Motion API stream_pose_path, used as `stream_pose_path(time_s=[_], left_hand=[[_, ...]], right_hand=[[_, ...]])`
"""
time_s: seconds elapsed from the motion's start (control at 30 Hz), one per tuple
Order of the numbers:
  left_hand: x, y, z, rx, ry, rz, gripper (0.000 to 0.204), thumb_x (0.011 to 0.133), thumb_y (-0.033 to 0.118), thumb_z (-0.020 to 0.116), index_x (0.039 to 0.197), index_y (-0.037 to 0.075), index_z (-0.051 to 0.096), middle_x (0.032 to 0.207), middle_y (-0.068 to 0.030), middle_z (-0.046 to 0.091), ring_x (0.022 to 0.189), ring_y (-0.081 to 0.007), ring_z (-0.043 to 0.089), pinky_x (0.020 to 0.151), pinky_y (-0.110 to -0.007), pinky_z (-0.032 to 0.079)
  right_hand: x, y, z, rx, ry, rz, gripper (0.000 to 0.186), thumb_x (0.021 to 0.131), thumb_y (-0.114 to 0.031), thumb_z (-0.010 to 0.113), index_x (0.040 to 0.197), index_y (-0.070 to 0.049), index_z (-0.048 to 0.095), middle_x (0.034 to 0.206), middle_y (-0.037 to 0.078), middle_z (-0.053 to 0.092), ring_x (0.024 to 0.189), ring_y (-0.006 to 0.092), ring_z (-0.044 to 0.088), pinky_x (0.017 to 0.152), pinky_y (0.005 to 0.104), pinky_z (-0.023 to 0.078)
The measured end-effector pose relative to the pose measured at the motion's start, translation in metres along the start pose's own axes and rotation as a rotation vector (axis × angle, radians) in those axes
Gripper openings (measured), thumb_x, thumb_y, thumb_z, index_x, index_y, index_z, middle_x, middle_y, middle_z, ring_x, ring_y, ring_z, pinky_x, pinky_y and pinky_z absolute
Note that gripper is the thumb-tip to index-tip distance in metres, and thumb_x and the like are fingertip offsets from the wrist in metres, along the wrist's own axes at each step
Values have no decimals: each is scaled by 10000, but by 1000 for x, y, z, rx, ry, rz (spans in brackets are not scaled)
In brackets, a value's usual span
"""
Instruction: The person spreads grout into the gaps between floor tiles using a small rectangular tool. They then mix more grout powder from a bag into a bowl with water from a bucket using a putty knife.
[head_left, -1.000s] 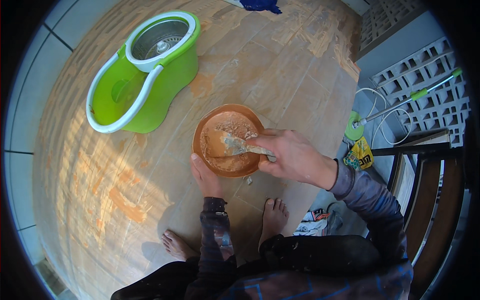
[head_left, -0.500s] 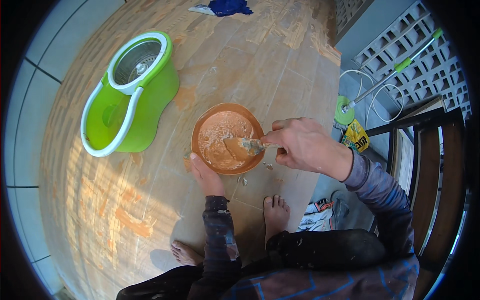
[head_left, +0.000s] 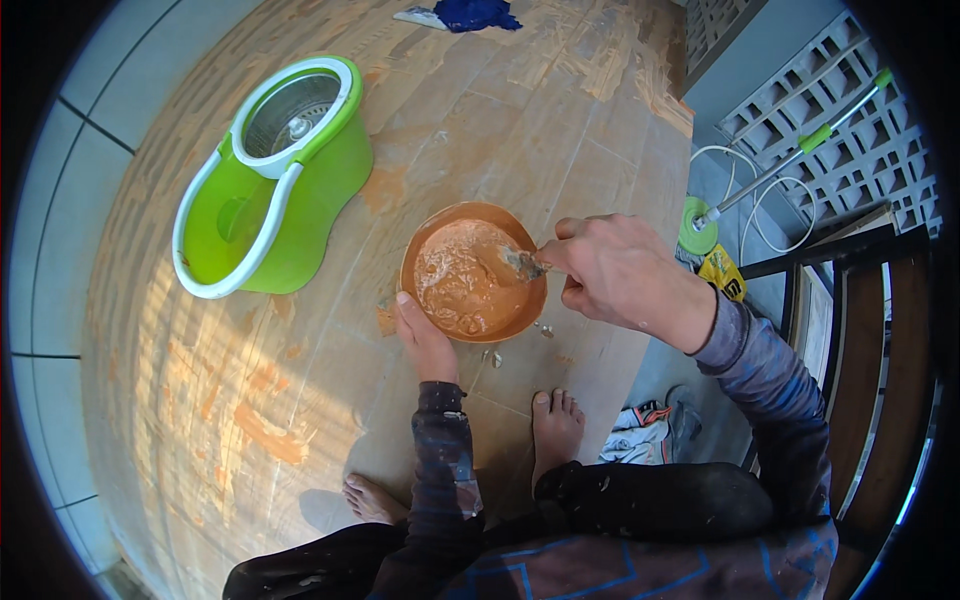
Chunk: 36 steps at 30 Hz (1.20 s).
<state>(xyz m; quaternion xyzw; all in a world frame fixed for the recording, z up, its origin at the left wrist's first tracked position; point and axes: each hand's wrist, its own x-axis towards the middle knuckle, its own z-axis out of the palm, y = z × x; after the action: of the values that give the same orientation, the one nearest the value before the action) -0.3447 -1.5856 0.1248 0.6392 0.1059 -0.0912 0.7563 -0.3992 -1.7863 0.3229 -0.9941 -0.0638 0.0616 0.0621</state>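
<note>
An orange-brown bowl (head_left: 512, 332) holds wet, lumpy orange paste (head_left: 455, 290). My left hand (head_left: 428, 345) grips its near-left side, thumb up by the rim and the other fingers mostly hidden. From the right, my right hand (head_left: 630, 272) is closed around the handle of a paste-smeared putty knife (head_left: 522, 264). Its blade reaches over the right rim into the paste, where most of it is covered.
A green spin-mop bucket (head_left: 335, 205) stands at the left. Far off lies a blue cloth (head_left: 475, 14). On the right are a mop (head_left: 760, 178), a yellow bag (head_left: 722, 272), a dark slatted frame (head_left: 855, 350) and clothing (head_left: 637, 435). Orange smears (head_left: 268, 432) mark the tiled floor.
The putty knife's blade, earlier plainly visible across the paste, has sunk into it nearer the bowl's right side. The paste surface is stirred differently. My left hand still grips the bowl.
</note>
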Motion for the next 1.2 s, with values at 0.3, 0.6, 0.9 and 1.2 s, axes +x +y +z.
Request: stream_pose_path(time_s=[0.3,0.6,0.9,1.2], left_hand=[[-5,6,2,-36,45,-28,579,1077,472,340,1310,-26,524,1264,-112,585,1143,-189,553,1005,-323,423],[-3,-4,-3,-44,35,-12,582,1075,474,355,1312,-30,521,1269,-107,585,1134,-179,557,993,-321,433],[0,-9,-7,-68,70,-57,594,1070,489,356,1344,-22,488,1262,-97,587,1148,-173,552,997,-324,433],[-1,-3,-8,-78,-4,-62,554,1067,501,344,1350,55,508,1238,-71,608,1070,-152,601,870,-310,501]], right_hand=[[11,-1,11,260,-141,-41,258,744,-168,711,964,-35,704,916,164,692,861,370,673,768,462,536],[4,1,1,-122,-76,-65,252,676,-87,660,924,-82,705,837,113,631,806,345,657,664,433,526],[13,-6,-11,-128,-11,-16,199,717,-142,762,882,-50,699,873,148,697,840,345,696,683,434,543],[4,2,4,-60,71,-67,158,734,-158,717,862,-67,705,806,139,673,789,344,679,681,438,528]])
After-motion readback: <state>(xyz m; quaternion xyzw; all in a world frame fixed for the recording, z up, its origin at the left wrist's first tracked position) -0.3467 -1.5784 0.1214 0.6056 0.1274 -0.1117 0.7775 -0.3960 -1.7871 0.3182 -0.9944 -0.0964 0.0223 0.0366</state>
